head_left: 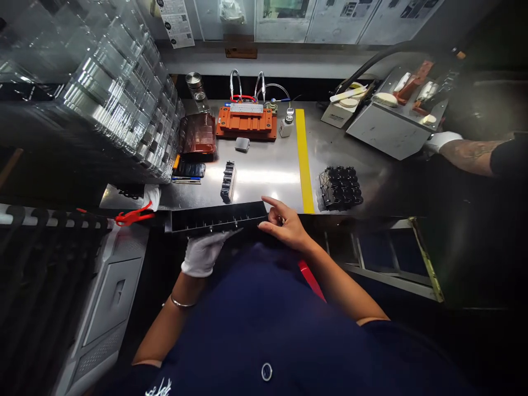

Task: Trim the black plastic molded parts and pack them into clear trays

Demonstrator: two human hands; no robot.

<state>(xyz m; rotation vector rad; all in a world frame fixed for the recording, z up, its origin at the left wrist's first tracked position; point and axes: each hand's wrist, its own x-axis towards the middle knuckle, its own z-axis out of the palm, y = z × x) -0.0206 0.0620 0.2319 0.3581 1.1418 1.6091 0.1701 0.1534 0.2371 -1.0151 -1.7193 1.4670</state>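
Note:
A long black tray (218, 218) with a row of narrow slots lies across the near edge of the steel bench (264, 170). My left hand (205, 252), in a white glove, grips it from below near its middle. My bare right hand (284, 223) rests on the tray's right end, fingers curled around it and the index finger pointing out over the bench. A small black slotted block (228, 181) stands just beyond the tray. A cluster of black parts (340, 187) sits to the right of a yellow stripe (304, 162).
Stacks of clear plastic trays (111, 88) tower at the left. An orange fixture with wires and tubes (247, 120) stands at the back, a reddish box (198, 135) beside it. Another person's gloved hand and forearm (466, 151) reach in at the right near a grey machine (391, 118).

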